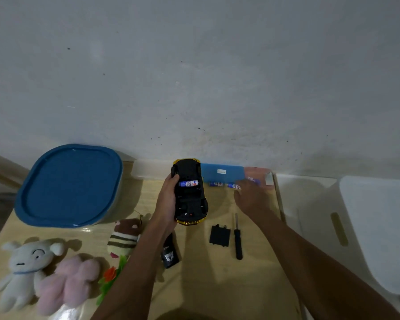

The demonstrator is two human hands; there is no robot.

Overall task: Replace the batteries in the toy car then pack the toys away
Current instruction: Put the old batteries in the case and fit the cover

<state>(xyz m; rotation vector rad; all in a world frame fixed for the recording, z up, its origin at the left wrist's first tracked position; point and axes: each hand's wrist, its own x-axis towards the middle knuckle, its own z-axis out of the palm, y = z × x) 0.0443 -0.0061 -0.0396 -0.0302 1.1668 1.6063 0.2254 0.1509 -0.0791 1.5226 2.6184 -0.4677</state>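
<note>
A person works at a light wooden counter [201, 278] set against a grey wall, seen from above. The left hand [169, 197] grips a yellow toy car [191, 199], fingers curled round its left side. The car is near the far edge of the counter, turned upside down, with its black underside up and its battery compartment uncovered. One blue battery [188, 183] lies crosswise in that compartment.

The right hand [249, 197] reaches over the counter to the right of the car, palm down. It is blurred, so I cannot tell whether its fingers hold anything. Two loose blue batteries [224, 185] lie end to end on the counter just beside its fingertips. Behind them, against the wall, is a flat blue pack [222, 173] with a small white label.

Nearer, to the right of the car, the black battery cover [219, 235] lies flat, and a black screwdriver [237, 239] lies just right of it. A black remote control [170, 254] is partly hidden under the left forearm.

On the left, a tub with a blue lid [69, 185] stands at the far side. In front of it lie a brown striped plush toy [124, 239], a white plush toy [21, 269] and a pink plush toy [67, 282]. A white plastic stool [374, 227] stands off the counter's right end.
</note>
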